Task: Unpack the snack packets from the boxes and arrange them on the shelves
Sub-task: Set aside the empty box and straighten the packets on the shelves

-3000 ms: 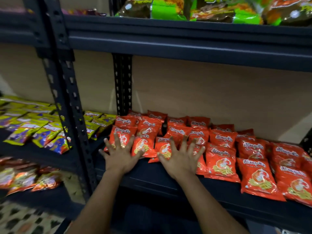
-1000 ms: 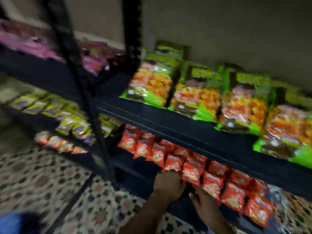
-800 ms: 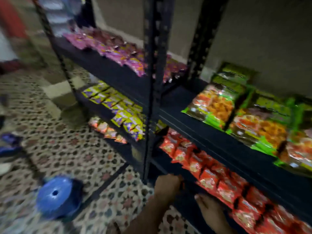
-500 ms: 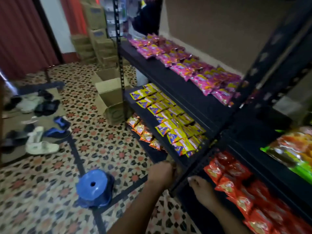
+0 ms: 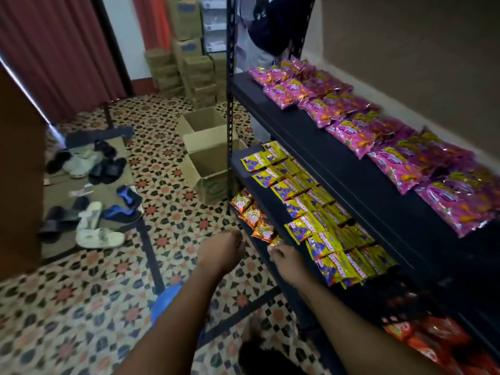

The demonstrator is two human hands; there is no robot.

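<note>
A black shelf rack point(image 5: 359, 182) runs along the right wall. Pink snack packets point(image 5: 378, 125) lie in rows on its upper shelf and yellow packets point(image 5: 311, 212) on the shelf below. Orange packets point(image 5: 254, 215) show on a lower shelf, and red packets point(image 5: 433, 339) at the bottom right. My left hand point(image 5: 221, 250) hovers over the floor just off the rack, fingers loosely curled, holding nothing. My right hand point(image 5: 284, 259) is beside it, near the front edge of the yellow-packet shelf, also loosely curled and without anything in it. Two open cardboard boxes point(image 5: 208, 147) stand at the rack's far end.
Sealed boxes point(image 5: 186, 69) are stacked at the back by a red curtain point(image 5: 59, 55). A blue stool point(image 5: 167, 299) sits on the patterned floor under my left forearm. Several sandals point(image 5: 89, 212) lie on a mat at left. A person point(image 5: 270, 23) stands behind the rack.
The view has swung left from the red packets to the yellow and pink ones. Both hands have come off the red packets and now hang, holding nothing, in front of the yellow-packet shelf.
</note>
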